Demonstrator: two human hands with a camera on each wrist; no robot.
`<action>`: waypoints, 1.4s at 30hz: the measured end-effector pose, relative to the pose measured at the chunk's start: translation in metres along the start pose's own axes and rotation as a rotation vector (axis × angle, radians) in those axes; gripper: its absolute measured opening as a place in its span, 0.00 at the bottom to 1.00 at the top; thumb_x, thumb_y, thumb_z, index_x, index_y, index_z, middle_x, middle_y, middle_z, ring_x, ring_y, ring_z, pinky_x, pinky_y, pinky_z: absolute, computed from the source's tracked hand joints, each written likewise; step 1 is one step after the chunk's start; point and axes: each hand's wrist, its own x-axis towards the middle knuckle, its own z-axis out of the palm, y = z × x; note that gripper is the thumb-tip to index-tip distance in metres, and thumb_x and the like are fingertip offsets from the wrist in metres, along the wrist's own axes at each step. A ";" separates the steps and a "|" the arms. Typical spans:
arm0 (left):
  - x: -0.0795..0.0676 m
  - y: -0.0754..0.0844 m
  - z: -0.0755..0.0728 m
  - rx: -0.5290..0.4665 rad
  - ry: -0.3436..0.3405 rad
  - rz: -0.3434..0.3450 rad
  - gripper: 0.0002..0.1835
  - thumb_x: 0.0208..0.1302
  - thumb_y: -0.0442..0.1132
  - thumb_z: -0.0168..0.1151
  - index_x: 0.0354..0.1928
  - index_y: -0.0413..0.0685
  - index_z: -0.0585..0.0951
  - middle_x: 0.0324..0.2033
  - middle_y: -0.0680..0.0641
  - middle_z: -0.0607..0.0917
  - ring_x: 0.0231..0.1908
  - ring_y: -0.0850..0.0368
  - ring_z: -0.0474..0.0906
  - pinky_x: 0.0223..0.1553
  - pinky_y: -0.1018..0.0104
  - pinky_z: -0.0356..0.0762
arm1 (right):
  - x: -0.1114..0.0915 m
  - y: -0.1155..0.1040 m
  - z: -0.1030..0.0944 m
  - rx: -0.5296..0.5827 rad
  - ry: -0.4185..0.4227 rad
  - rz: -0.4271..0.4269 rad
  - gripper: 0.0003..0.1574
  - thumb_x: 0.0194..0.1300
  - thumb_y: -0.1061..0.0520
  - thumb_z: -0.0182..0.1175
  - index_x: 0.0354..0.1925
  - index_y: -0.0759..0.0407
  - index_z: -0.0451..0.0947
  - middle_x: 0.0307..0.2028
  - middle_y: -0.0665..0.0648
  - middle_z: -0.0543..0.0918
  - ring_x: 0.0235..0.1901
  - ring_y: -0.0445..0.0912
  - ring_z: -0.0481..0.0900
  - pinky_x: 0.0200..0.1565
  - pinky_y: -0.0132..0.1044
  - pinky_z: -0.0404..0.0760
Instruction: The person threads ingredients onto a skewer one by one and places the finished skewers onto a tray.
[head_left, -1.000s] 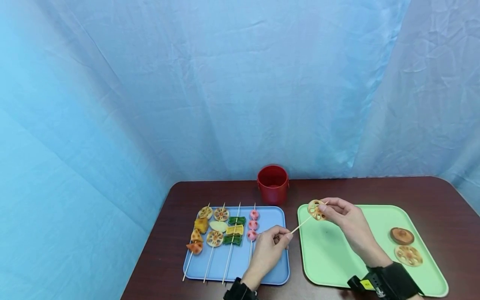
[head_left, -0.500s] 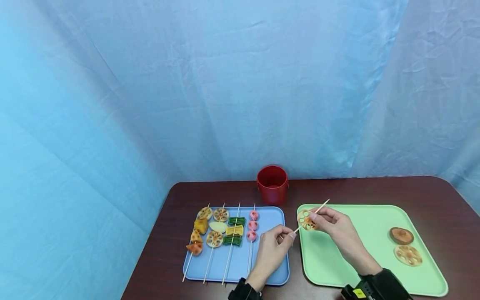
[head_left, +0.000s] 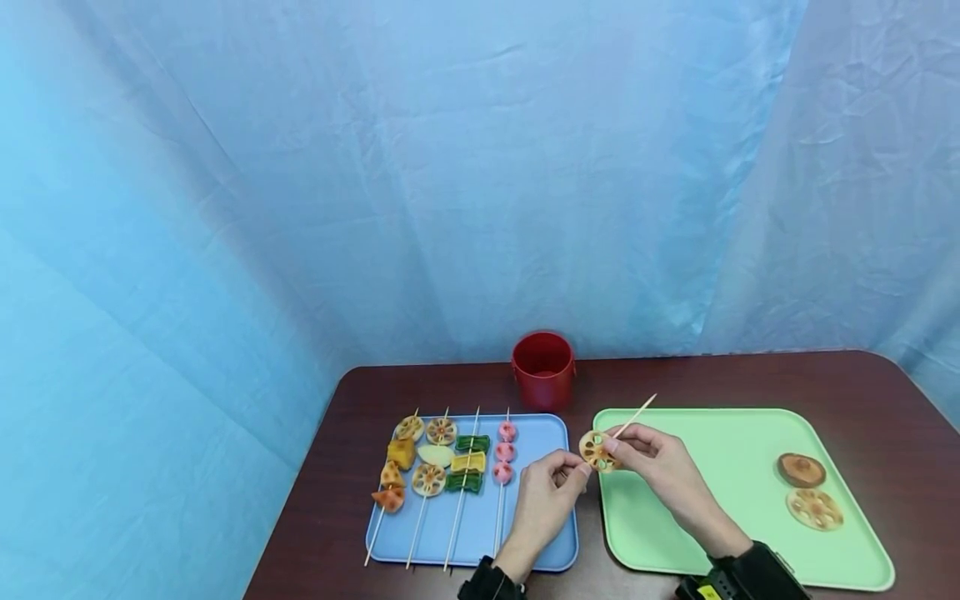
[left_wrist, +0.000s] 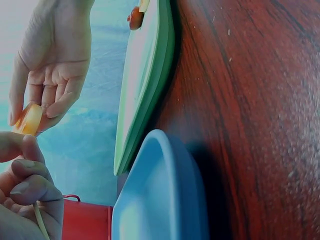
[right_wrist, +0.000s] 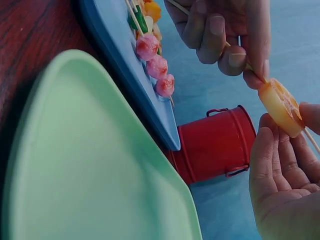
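My left hand (head_left: 542, 502) grips a thin wooden skewer (head_left: 637, 414) between thumb and fingers, above the right part of the blue tray (head_left: 547, 537). My right hand (head_left: 667, 483) pinches a lotus root slice (head_left: 596, 451) that is threaded on this skewer. The slice sits right at the left fingertips, and the bare tip sticks out past it to the upper right. In the right wrist view, the pale thick edge of the lotus root slice (right_wrist: 280, 107) faces the camera. The skewer's lower end shows below the left fingers in the left wrist view.
Several loaded skewers lie on the blue tray, among them one with pink balls (head_left: 505, 452) and one with green and yellow pieces (head_left: 468, 462). The green tray (head_left: 705, 533) bears a brown mushroom-like slice (head_left: 802, 471) and another lotus slice (head_left: 815, 509). A red bucket (head_left: 544, 375) stands behind.
My right hand has moved left and down, sliding the lotus root slice along the skewer up to my left fingertips. More of the tip now shows beyond it. The left hand has hardly moved.
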 end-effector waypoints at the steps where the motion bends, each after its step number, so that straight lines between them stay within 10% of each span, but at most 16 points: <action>1: 0.000 0.000 0.000 -0.001 0.002 -0.001 0.05 0.66 0.37 0.69 0.34 0.45 0.87 0.20 0.58 0.81 0.20 0.71 0.73 0.23 0.75 0.68 | 0.000 0.000 -0.001 -0.006 -0.001 -0.003 0.25 0.72 0.45 0.66 0.50 0.66 0.82 0.52 0.61 0.86 0.47 0.43 0.86 0.50 0.45 0.84; 10: 0.000 -0.001 -0.007 -0.011 0.031 -0.010 0.04 0.66 0.37 0.69 0.34 0.45 0.88 0.21 0.58 0.81 0.21 0.70 0.72 0.23 0.75 0.68 | -0.003 0.002 -0.044 -0.161 0.013 -0.058 0.30 0.75 0.44 0.62 0.62 0.66 0.77 0.52 0.66 0.85 0.49 0.51 0.87 0.51 0.45 0.84; 19: 0.002 -0.005 -0.014 0.047 0.064 -0.016 0.04 0.66 0.38 0.69 0.33 0.47 0.88 0.19 0.61 0.77 0.20 0.69 0.69 0.23 0.74 0.65 | -0.011 0.002 -0.123 -0.475 0.049 -0.036 0.34 0.77 0.39 0.57 0.65 0.63 0.76 0.53 0.63 0.86 0.45 0.38 0.86 0.45 0.38 0.84; 27: 0.001 -0.006 -0.017 0.034 0.070 -0.019 0.04 0.66 0.38 0.69 0.33 0.46 0.88 0.20 0.61 0.77 0.20 0.69 0.69 0.23 0.75 0.65 | -0.014 0.012 -0.179 -0.810 0.076 0.000 0.37 0.78 0.34 0.51 0.62 0.64 0.78 0.52 0.69 0.85 0.46 0.63 0.84 0.37 0.54 0.81; 42: 0.000 -0.010 -0.020 0.038 0.080 -0.015 0.05 0.65 0.37 0.69 0.32 0.46 0.87 0.19 0.60 0.79 0.20 0.69 0.70 0.23 0.75 0.65 | -0.015 0.030 -0.219 -1.017 -0.039 0.097 0.39 0.75 0.39 0.59 0.54 0.77 0.78 0.41 0.70 0.85 0.38 0.63 0.83 0.32 0.55 0.78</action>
